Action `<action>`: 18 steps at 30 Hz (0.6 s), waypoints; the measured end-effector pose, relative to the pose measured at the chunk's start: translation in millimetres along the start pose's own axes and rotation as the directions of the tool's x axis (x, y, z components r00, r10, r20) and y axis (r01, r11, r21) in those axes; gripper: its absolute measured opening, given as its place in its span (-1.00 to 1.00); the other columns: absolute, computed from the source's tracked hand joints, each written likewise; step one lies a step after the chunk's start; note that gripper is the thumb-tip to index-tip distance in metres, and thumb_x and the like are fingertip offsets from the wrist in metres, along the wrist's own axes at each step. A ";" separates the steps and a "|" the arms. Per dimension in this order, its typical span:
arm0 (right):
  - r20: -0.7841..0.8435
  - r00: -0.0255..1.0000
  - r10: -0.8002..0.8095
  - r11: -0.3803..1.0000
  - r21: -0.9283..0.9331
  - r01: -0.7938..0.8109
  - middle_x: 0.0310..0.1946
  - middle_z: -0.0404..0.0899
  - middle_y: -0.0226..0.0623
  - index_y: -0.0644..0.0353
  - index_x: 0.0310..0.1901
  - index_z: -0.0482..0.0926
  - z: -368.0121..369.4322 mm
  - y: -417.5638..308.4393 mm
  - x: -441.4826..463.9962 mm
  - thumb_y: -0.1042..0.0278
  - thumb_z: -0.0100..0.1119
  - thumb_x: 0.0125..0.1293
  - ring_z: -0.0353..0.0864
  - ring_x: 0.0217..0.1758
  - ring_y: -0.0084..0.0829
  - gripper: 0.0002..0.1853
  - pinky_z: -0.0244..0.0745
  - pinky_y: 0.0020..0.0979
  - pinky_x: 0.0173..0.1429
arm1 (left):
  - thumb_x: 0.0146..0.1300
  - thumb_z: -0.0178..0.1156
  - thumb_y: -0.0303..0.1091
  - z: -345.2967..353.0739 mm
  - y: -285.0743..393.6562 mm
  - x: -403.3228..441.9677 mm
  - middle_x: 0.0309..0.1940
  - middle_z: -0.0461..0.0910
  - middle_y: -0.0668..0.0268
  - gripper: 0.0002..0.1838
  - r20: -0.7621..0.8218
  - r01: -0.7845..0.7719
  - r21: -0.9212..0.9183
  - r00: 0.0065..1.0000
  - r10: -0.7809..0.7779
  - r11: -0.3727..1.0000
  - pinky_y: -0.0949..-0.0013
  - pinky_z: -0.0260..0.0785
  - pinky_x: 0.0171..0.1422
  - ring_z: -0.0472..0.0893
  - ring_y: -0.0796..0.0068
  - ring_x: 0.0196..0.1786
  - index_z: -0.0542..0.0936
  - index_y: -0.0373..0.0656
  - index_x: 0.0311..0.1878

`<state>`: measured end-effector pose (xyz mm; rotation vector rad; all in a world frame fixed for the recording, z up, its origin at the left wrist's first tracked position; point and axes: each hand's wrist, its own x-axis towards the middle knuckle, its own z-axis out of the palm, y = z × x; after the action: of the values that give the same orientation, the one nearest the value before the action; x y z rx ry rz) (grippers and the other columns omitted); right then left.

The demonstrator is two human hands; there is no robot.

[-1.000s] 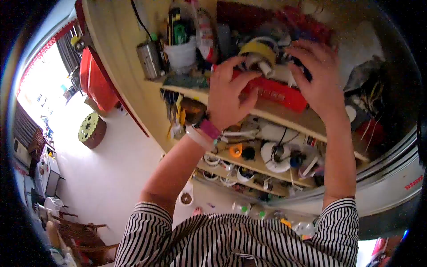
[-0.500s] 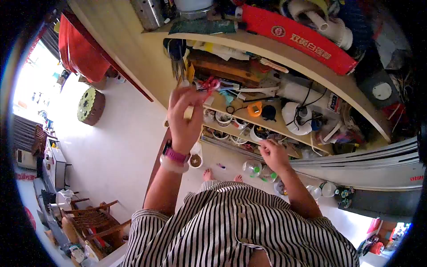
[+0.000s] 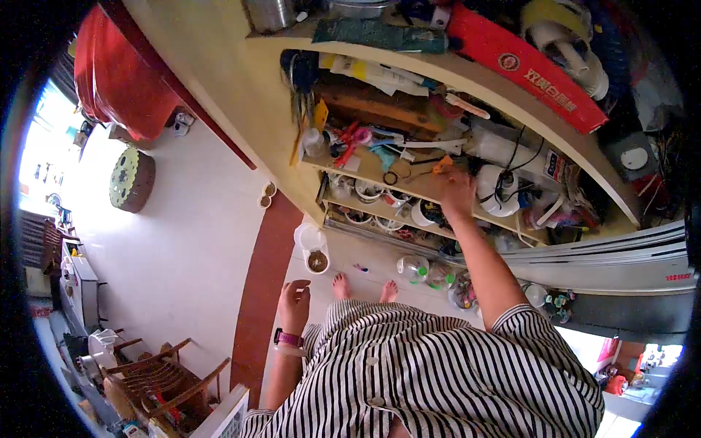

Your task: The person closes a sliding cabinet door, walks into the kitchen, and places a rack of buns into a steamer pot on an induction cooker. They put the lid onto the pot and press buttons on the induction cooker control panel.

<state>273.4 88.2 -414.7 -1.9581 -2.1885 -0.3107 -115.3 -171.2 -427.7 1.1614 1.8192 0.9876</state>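
Note:
My right hand [image 3: 458,196] reaches onto the cabinet shelf, fingers closed around a small orange rounded object [image 3: 442,165], which they partly cover. Just left of it on the board lies a black ring [image 3: 391,178]. Low at my left side, my left hand [image 3: 295,306] hangs with fingers loosely curved and apart, holding nothing visible. A red item [image 3: 345,151] rests on the shelf beside a pink roll [image 3: 361,135] and a clear cup [image 3: 315,142]. Right of my right hand stands a white round appliance [image 3: 498,191] with black cables on it.
Tubs of small items [image 3: 369,191] fill the lower shelf. Above, a red box [image 3: 526,69] lies on the cabinet top. Bottles with green caps [image 3: 413,269] and a white feeder with brown pellets [image 3: 312,248] stand on the floor near my feet. A wooden chair [image 3: 157,376] is at left.
My left hand has let go of the red item, now on the shelf, and dropped to my side. My right hand has moved up onto the shelf and taken hold of the orange object.

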 end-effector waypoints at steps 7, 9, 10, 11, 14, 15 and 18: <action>-0.137 0.984 -0.114 0.985 0.113 0.130 0.10 0.49 -0.28 0.02 -0.10 0.65 -25.5 -52.9 14.1 0.29 0.23 0.22 0.48 0.12 -0.13 -0.79 0.37 0.00 0.21 | 0.27 0.18 -0.55 13.7 -10.6 14.9 -0.19 0.63 0.20 -0.82 0.094 -0.011 -0.029 0.995 0.014 1.000 0.42 0.50 -0.12 0.64 0.44 -0.25 0.63 -0.25 -0.07; -0.106 0.992 -0.068 0.981 0.173 0.085 0.05 0.51 -0.26 0.01 -0.08 0.64 -8.1 -85.0 22.4 0.28 0.24 0.21 0.51 0.09 -0.12 -0.77 0.41 -0.02 0.15 | 0.28 0.19 -0.54 17.7 -7.5 27.0 -0.21 0.63 0.20 -0.83 0.104 -0.039 -0.043 0.994 0.043 0.998 0.42 0.50 -0.13 0.64 0.44 -0.27 0.63 -0.24 -0.08; -0.074 0.997 -0.027 0.972 0.232 0.043 0.00 0.53 -0.24 -0.01 -0.06 0.63 0.3 -95.7 27.3 0.26 0.25 0.21 0.53 0.06 -0.12 -0.75 0.44 -0.03 0.09 | 0.28 0.19 -0.53 18.5 0.6 34.1 -0.23 0.64 0.21 -0.84 0.108 -0.066 -0.059 0.992 0.072 0.996 0.42 0.50 -0.14 0.64 0.44 -0.28 0.64 -0.24 -0.08; -0.073 0.997 -0.021 0.972 0.233 0.038 0.00 0.53 -0.24 -0.01 -0.06 0.63 6.4 -101.2 31.0 0.26 0.25 0.21 0.53 0.06 -0.12 -0.75 0.44 -0.03 0.09 | 0.28 0.20 -0.53 15.6 8.4 37.0 -0.23 0.64 0.22 -0.86 0.126 -0.060 -0.076 0.990 0.069 0.995 0.41 0.49 -0.18 0.64 0.46 -0.30 0.64 -0.22 -0.11; 0.003 0.999 0.043 0.988 0.151 -0.043 -0.09 0.55 -0.23 -0.05 -0.03 0.60 13.1 -106.2 39.9 0.25 0.22 0.24 0.55 0.04 -0.14 -0.74 0.45 -0.03 0.05 | 0.30 0.17 -0.51 9.6 25.7 45.2 -0.20 0.62 0.17 -0.84 0.152 -0.135 -0.036 0.978 0.139 0.990 0.42 0.52 -0.24 0.66 0.43 -0.29 0.61 -0.23 -0.07; 0.107 0.992 0.066 0.991 0.107 -0.077 -0.10 0.56 -0.24 -0.06 -0.04 0.61 12.1 -102.0 41.5 0.26 0.20 0.26 0.54 0.05 -0.15 -0.77 0.44 -0.02 0.07 | 0.30 0.17 -0.51 8.4 23.6 47.2 -0.20 0.62 0.17 -0.84 0.157 -0.136 -0.036 0.978 0.140 0.990 0.42 0.52 -0.24 0.66 0.43 -0.29 0.61 -0.23 -0.07; 0.288 0.947 0.144 0.978 0.101 -0.180 -0.10 0.56 -0.25 -0.07 -0.06 0.63 17.6 -71.2 44.7 0.29 0.15 0.30 0.54 0.07 -0.16 -0.80 0.40 0.01 0.13 | 0.31 0.18 -0.49 11.1 14.2 51.9 -0.21 0.62 0.18 -0.84 0.172 -0.161 -0.053 0.971 0.168 0.986 0.40 0.53 -0.26 0.67 0.41 -0.29 0.61 -0.21 -0.06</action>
<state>197.7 128.1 -421.4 -2.2055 -2.1216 0.1355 -116.4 -116.3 -429.2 1.3484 1.5783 0.9754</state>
